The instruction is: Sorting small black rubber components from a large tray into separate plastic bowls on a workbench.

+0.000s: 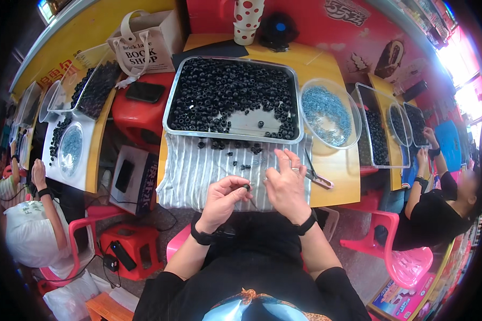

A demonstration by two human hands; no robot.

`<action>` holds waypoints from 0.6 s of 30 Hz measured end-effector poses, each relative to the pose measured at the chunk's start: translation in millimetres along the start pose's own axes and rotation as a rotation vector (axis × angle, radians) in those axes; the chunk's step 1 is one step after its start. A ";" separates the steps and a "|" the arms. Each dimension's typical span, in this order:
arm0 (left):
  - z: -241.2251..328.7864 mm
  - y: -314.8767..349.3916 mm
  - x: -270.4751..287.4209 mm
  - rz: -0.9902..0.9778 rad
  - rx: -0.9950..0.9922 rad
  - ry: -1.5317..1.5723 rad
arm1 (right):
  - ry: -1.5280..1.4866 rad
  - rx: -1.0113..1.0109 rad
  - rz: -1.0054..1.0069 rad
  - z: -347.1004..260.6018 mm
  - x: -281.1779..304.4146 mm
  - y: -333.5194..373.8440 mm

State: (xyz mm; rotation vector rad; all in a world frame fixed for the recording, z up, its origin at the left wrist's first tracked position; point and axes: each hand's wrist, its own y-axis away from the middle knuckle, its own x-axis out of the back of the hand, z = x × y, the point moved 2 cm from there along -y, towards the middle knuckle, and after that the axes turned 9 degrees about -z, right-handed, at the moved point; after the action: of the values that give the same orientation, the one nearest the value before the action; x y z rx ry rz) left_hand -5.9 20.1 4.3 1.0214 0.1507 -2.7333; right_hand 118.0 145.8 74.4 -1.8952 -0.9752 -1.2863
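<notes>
A small black bead (247, 187) is pinched in the grip of a worker's left hand (223, 201), between thumb and fingers, above the near part of a striped cloth (185, 179). The right hand (287, 187) is near it on the right, its fingers bent; whether its grip holds anything cannot be told. Both wrists wear black bands. Loose black beads (231, 155) lie on the cloth beyond the hands, in front of a metal tray (243, 119) heaped with more of the same. To the tray's right, a clear round tub (334, 140) holds light blue pieces (321, 107), and a pair of snippers (323, 182) lies at the cloth's right edge on the yellow surface (340, 182). At the back stands a white cup with red spots (248, 21). Left of the tray, a phone (145, 92) rests on a red stool (131, 119). Other people sit at surfaces on either side.
</notes>
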 end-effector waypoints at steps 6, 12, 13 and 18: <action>2.5 1.2 -0.6 -0.035 -0.012 0.008 | -0.491 0.164 0.055 -7.6 6.8 6.6; 6.8 -0.3 -2.6 -0.102 -0.036 -0.092 | -0.560 0.199 -0.004 -13.5 8.1 6.3; 5.7 -0.2 -2.3 -0.100 -0.042 -0.117 | -0.559 0.201 -0.006 -14.3 9.2 6.4; 4.2 0.8 0.4 -0.088 -0.030 -0.137 | -0.603 0.202 -0.016 -16.0 0.8 8.5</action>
State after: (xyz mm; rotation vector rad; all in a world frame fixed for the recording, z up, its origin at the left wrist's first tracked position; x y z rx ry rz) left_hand -8.7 18.5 7.1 0.8347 0.2188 -2.8601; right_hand 118.0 128.4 79.3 -2.1520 -1.3570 -0.5867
